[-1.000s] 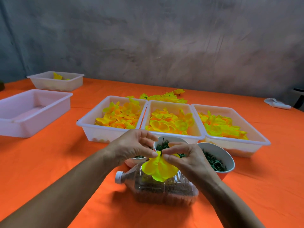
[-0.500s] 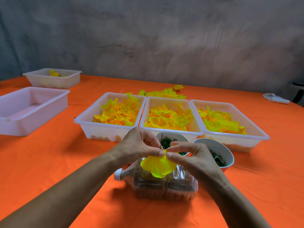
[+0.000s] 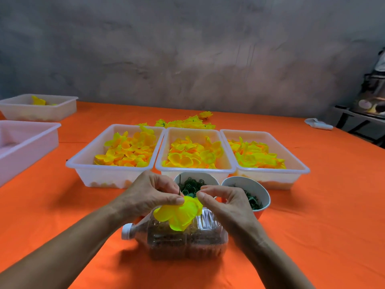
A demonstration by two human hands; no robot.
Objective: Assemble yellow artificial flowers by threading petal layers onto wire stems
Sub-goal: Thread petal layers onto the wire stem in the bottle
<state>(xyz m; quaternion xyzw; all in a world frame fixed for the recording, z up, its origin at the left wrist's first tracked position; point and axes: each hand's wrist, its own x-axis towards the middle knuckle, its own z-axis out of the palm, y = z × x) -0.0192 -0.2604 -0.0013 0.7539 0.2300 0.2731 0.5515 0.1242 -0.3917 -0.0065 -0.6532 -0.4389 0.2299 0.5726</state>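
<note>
- Your left hand (image 3: 149, 193) pinches the yellow petal layer (image 3: 179, 213) and wire stem (image 3: 179, 187).
- Your right hand (image 3: 225, 202), fingers curled, touches the petal's right edge; grip unclear.
- Plastic bottle (image 3: 183, 240) lies just below both.

Left hand (image 3: 150, 192) pinches yellow flower (image 3: 180, 214) (wire stem (image 3: 179, 187) upright); right hand (image 3: 225, 202) beside.

A rough grey plaster wall (image 3: 187, 59) runs behind the orange-covered table (image 3: 323, 205); at far right stands a dark metal stand (image 3: 358, 122), dimly lit
</note>
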